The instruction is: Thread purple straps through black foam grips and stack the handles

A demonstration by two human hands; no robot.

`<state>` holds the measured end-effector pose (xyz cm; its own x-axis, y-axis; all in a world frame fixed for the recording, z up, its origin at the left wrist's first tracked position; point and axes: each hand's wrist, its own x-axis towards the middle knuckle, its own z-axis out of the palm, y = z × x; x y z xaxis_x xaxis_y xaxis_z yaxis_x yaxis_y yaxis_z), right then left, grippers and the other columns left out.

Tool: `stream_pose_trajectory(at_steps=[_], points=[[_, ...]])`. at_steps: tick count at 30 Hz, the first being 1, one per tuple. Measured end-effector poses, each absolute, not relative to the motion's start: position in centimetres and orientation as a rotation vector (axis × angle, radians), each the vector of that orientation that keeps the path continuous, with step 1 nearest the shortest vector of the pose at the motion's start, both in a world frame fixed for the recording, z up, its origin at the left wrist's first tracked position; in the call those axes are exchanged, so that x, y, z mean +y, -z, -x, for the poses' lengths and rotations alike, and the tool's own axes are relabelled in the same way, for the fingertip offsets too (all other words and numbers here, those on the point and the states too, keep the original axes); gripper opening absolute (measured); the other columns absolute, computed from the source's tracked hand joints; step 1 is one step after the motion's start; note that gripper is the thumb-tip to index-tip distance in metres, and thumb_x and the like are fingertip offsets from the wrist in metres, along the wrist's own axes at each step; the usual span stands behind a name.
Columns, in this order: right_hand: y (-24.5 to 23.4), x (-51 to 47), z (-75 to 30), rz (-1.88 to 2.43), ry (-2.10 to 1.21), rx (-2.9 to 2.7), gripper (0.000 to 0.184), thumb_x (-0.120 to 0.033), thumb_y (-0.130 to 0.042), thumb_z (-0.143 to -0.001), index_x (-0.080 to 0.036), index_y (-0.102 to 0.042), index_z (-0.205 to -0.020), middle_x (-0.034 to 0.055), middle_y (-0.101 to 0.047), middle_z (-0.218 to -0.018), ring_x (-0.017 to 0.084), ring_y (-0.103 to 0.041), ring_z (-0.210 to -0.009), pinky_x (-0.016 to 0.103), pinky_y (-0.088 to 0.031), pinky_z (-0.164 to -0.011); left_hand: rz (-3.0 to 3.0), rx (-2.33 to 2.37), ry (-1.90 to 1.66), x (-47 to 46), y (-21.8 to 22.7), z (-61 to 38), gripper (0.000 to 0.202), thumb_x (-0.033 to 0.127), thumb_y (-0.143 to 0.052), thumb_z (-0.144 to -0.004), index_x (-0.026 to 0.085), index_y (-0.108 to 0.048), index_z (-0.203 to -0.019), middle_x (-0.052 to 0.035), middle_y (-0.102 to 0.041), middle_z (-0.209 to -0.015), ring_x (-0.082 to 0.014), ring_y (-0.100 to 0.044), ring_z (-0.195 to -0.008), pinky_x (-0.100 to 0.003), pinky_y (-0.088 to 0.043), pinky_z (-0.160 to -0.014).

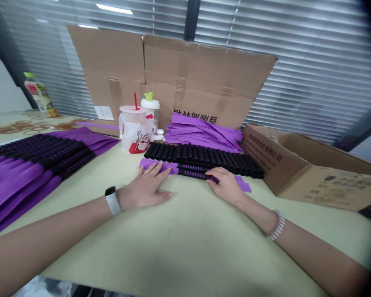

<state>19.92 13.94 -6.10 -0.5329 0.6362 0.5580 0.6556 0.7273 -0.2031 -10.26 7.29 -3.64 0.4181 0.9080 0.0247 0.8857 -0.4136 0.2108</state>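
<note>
My left hand lies flat on the table with its fingers stretched onto the left end of a purple paper strip. My right hand rests with its fingers on a black slotted rod that lies along that strip. Just behind them a row of several black slotted rods lies side by side. A stack of purple strips sits behind the row. A white watch is on my left wrist and a bead bracelet on my right.
Finished purple sheets with black rods are piled at the left. Two drink cups stand mid-table. A flattened cardboard sheet leans on the blinds, an open carton lies at the right, and a bottle stands far left.
</note>
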Motion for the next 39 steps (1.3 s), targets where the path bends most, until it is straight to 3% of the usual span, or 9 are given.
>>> stream_pose_trajectory(at_steps=[18, 25, 39], points=[[6.61, 14.61, -19.38, 0.943, 0.074, -2.291, 0.02, -0.02, -0.053, -0.084, -0.016, -0.066, -0.098, 0.0093, -0.064, -0.094, 0.026, -0.061, -0.089, 0.043, -0.051, -0.083, -2.465, 1.632, -0.131, 7.68, 3.49, 10.58, 0.09, 0.072, -0.039, -0.084, 0.017, -0.019, -0.152, -0.021, -0.013, -0.157, -0.042, -0.011, -0.144, -0.069, -0.006, -0.109], [6.7, 14.72, -19.43, 0.935, 0.097, -2.286, 0.019, -0.02, -0.054, -0.083, -0.016, -0.066, -0.096, 0.0092, -0.065, -0.092, 0.026, -0.061, -0.088, 0.043, -0.051, -0.082, -2.49, 1.642, -0.165, 7.51, 3.1, 10.57, 0.078, 0.068, -0.034, -0.088, 0.023, -0.023, -0.151, -0.0187, -0.018, -0.157, -0.0379, -0.016, -0.144, -0.068, -0.008, -0.109], [6.8, 14.71, -19.52, 0.938, 0.107, -2.279, 0.019, -0.022, -0.052, -0.084, -0.016, -0.067, -0.095, 0.0098, -0.065, -0.093, 0.026, -0.06, -0.087, 0.044, -0.051, -0.081, -2.5, 1.652, -0.142, 7.91, 3.5, 10.64, 0.086, 0.073, -0.033, -0.085, 0.021, -0.022, -0.152, -0.0202, -0.014, -0.157, -0.04, -0.012, -0.144, -0.068, -0.008, -0.109]])
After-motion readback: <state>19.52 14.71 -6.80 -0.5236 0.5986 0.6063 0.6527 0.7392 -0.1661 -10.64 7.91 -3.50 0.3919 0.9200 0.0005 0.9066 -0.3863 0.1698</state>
